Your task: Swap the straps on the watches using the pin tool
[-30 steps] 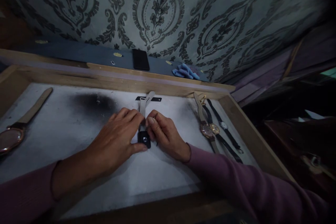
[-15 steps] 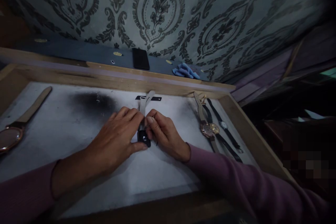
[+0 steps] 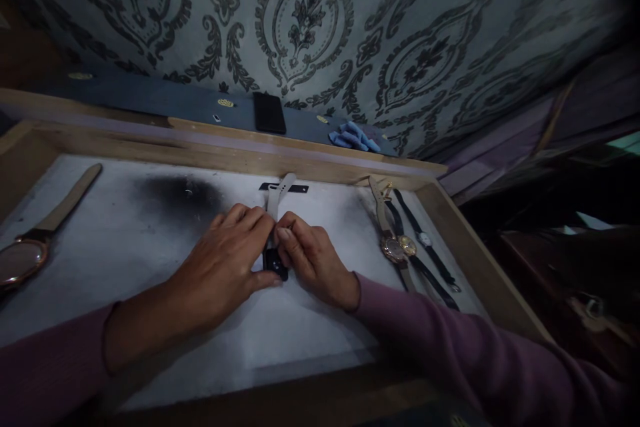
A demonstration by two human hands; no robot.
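Observation:
Near the middle of a white-bottomed wooden tray (image 3: 330, 360), a black watch (image 3: 275, 262) with a pale strap (image 3: 280, 191) lies between my hands. My left hand (image 3: 225, 257) is closed on the watch from the left, its thumb along the case's lower edge and its fingers at the strap. Close by on the right, my right hand (image 3: 311, 253) is pinched at the join of strap and case; what its fingertips hold is hidden or too small to name. A flat dark strip (image 3: 300, 189) lies beneath the strap's far end.
A large watch (image 3: 23, 261) lies at the left. Several watches (image 3: 395, 249) with dark and tan straps lie at the right. Behind the tray's raised rim, a black phone (image 3: 269, 113) and a crumpled blue cloth (image 3: 354, 137) rest on blue fabric. Patterned wallpaper rises behind.
The fingers of my right hand have shifted slightly at the watch, and the view has moved a little. My left hand keeps its hold.

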